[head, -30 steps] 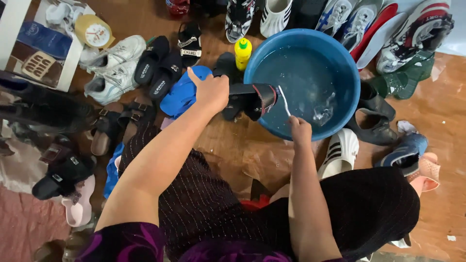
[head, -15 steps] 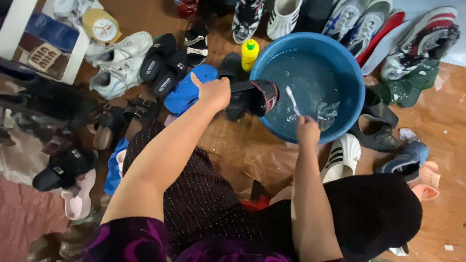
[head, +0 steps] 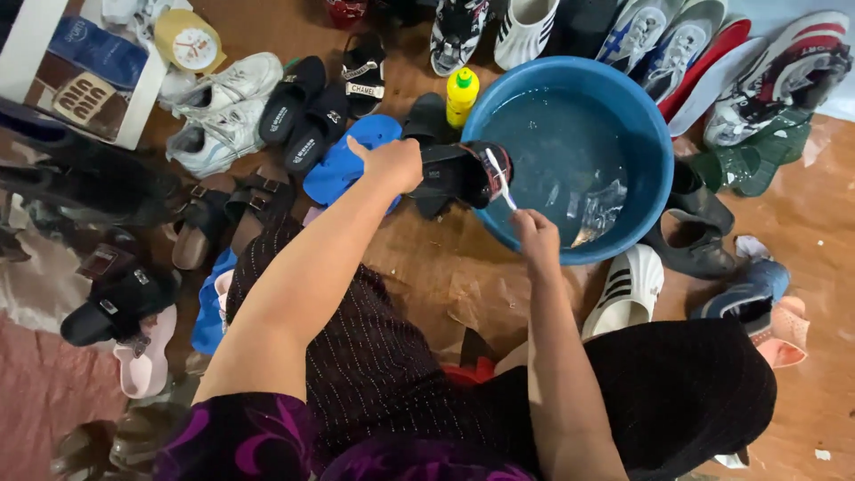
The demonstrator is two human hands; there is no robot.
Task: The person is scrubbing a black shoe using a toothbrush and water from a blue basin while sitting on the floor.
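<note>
1. Since the earlier frame: white toothbrush [head: 499,178] lifted from the water to the black sandal [head: 459,174].
2. Left hand [head: 392,163]: closed round sandal's heel end; long axis points right, over blue basin [head: 655,142] rim.
3. Right hand [head: 537,233]: pinching brush handle, just below sandal's toe, the nearer hand.

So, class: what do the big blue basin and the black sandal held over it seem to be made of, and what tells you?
Blue basin: probably moulded plastic, judging by its even colour, smooth glossy wall and rolled rim. Black sandal, in the left hand: looks like matt rubber or foam with a strap; the exact material is unclear.
</note>
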